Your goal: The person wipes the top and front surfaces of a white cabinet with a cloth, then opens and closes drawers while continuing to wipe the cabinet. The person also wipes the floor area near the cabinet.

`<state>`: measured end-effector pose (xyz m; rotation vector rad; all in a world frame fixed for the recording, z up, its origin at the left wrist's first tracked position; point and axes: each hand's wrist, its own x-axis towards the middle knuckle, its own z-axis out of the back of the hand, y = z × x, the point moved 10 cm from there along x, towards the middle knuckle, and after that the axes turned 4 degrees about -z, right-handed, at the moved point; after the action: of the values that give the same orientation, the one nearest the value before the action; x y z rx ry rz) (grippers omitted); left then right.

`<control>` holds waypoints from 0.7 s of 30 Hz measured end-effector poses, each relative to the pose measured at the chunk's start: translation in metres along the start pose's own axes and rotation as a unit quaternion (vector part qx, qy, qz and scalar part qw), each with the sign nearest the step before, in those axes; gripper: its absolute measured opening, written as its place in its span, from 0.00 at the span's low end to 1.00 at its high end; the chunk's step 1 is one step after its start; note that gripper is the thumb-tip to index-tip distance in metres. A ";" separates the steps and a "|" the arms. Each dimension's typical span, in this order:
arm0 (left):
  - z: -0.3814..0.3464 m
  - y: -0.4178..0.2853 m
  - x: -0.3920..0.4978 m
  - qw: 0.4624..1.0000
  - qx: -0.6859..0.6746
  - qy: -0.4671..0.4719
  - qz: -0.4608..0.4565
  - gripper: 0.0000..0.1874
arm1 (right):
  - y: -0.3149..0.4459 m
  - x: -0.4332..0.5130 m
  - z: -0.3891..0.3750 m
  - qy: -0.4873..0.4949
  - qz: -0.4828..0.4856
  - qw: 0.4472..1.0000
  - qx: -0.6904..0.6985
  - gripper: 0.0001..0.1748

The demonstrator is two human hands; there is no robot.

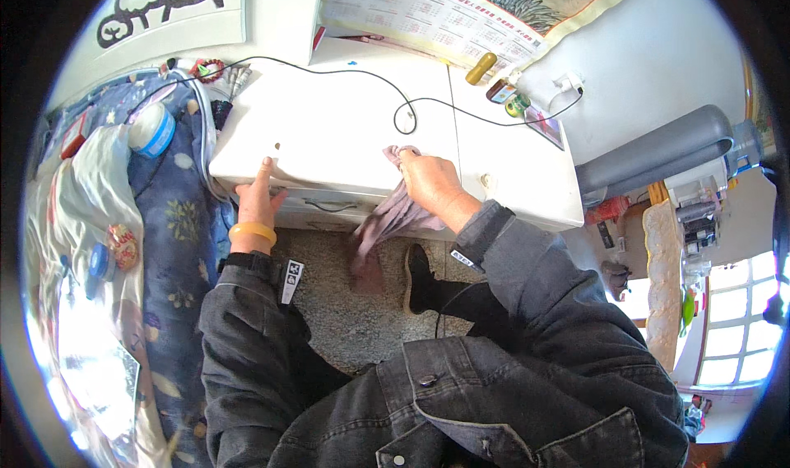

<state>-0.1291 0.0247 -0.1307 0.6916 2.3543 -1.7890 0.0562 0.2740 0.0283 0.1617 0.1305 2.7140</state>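
A pale purple cloth (pixel 395 212) is bunched in my right hand (pixel 432 184), just above the front edge of a white cabinet (pixel 339 113). Its long loose end hangs down past the cabinet front towards the floor and looks blurred at the bottom. My left hand (pixel 257 196) rests at the cabinet's front left corner, thumb on the top and the other fingers down against the front, partly hidden. A yellow bangle (pixel 253 232) circles that wrist. Between the hands, a drawer handle (pixel 331 206) shows on the cabinet front.
A black cable (pixel 364 73) loops over the cabinet top to a wall plug (pixel 568 84). Small bottles (pixel 501 89) and a phone-like device (pixel 544 125) stand at the right rear. To the left lies a bed with a blue patterned cover (pixel 179 252) and a white jar (pixel 152 130).
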 end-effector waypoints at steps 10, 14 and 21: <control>0.002 0.002 -0.004 1.000 0.015 -0.017 0.004 0.42 | 0.011 -0.010 0.004 0.095 -0.052 0.994 -0.009 0.18; -0.004 0.003 -0.002 1.000 0.012 0.015 -0.005 0.39 | 0.000 0.003 0.017 0.015 -0.090 0.996 0.001 0.17; -0.007 0.001 -0.003 0.999 -0.006 0.037 0.021 0.48 | 0.019 -0.033 0.008 -0.067 0.049 0.996 0.022 0.08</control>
<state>-0.1246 0.0308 -0.1287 0.8126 2.3765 -1.7593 0.0794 0.2438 0.0350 0.3728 0.1474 2.7888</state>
